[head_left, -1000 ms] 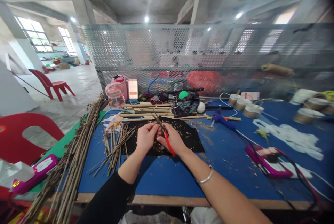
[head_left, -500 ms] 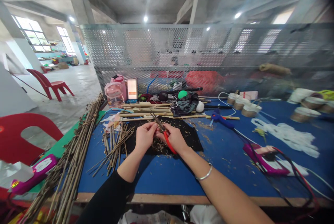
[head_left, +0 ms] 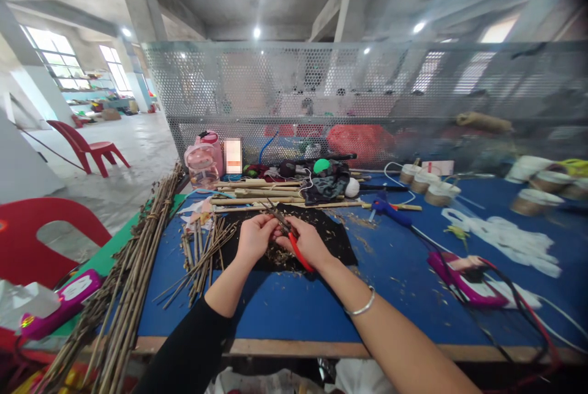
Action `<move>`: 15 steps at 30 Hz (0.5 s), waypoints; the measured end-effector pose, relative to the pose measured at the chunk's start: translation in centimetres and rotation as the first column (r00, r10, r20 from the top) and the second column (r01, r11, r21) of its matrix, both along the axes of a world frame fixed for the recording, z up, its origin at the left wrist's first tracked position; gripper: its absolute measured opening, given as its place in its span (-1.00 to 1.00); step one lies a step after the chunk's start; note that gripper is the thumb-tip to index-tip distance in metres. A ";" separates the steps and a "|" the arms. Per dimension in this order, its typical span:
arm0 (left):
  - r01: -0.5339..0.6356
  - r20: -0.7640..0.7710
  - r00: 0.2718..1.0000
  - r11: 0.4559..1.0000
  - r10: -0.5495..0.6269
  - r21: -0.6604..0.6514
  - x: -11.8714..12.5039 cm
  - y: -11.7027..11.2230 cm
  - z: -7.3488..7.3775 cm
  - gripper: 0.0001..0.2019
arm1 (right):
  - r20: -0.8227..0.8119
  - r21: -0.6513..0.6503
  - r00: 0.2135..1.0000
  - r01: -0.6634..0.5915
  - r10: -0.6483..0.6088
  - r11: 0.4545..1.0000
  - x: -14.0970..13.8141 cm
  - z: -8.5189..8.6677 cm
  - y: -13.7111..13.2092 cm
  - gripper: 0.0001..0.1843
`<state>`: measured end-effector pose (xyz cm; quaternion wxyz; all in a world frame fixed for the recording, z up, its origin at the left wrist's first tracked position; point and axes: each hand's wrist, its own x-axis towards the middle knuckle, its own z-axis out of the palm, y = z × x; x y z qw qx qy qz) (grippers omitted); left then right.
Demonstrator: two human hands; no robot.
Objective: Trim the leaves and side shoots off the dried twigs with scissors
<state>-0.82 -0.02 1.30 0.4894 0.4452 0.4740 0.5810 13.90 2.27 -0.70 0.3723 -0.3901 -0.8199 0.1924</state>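
Blue covering [head_left: 404, 320] spreads over the workbench, with a perforated metal screen [head_left: 275, 87] along its far edge and a red chair [head_left: 50, 234] at the near left. Over the middle, above a black cloth [head_left: 337, 234] littered with brown scraps, I see the right hand [head_left: 307, 244] wrapped around red-handled scissors [head_left: 299, 252], their dark blades pointing far and left. Just beside them, the left hand [head_left: 253, 236] has its thumb and fingertips pinched together; I can't tell what sits between them. Short cut sticks [head_left: 197, 259] lie left of the cloth, a long bundle of stems [head_left: 142, 241] farther left, and a blue glue gun [head_left: 388, 207] to the right.
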 end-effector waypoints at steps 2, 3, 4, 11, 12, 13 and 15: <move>0.005 -0.020 1.000 1.000 -0.004 0.017 -0.2 0.1 -0.2 -0.76 | 0.000 -0.003 1.000 0.000 0.000 1.000 0.1 0.2 -0.1 -0.63; 0.003 -0.028 1.000 1.000 -0.003 0.022 -0.3 0.2 -0.3 -0.76 | 0.002 -0.009 1.000 0.003 -0.003 1.000 0.1 0.2 -0.1 -0.65; 0.001 -0.034 0.999 1.000 0.000 0.021 -0.3 0.3 -0.5 -0.76 | 0.005 -0.019 1.000 0.005 -0.005 1.000 0.1 0.3 -0.2 -0.65; -0.025 -0.139 0.990 0.999 0.028 0.027 -0.4 0.6 -1.2 -0.76 | -0.096 -0.118 0.995 0.005 -0.016 0.993 0.1 0.5 -0.2 -0.70; -0.024 -0.153 0.988 0.999 0.028 0.031 -0.4 0.5 -1.2 -0.76 | -0.145 -0.141 0.989 0.017 -0.038 0.990 0.1 0.6 -0.1 -0.69; -0.019 -0.170 0.985 0.999 0.026 0.041 -0.3 0.4 -1.3 -0.74 | -0.204 -0.170 0.977 0.025 -0.060 0.985 0.1 0.7 0.0 -0.68; 0.013 -0.216 0.976 0.997 0.004 0.078 -0.1 0.1 -1.3 -0.62 | -0.328 -0.234 0.941 0.003 -0.081 0.972 0.0 0.9 0.1 -0.67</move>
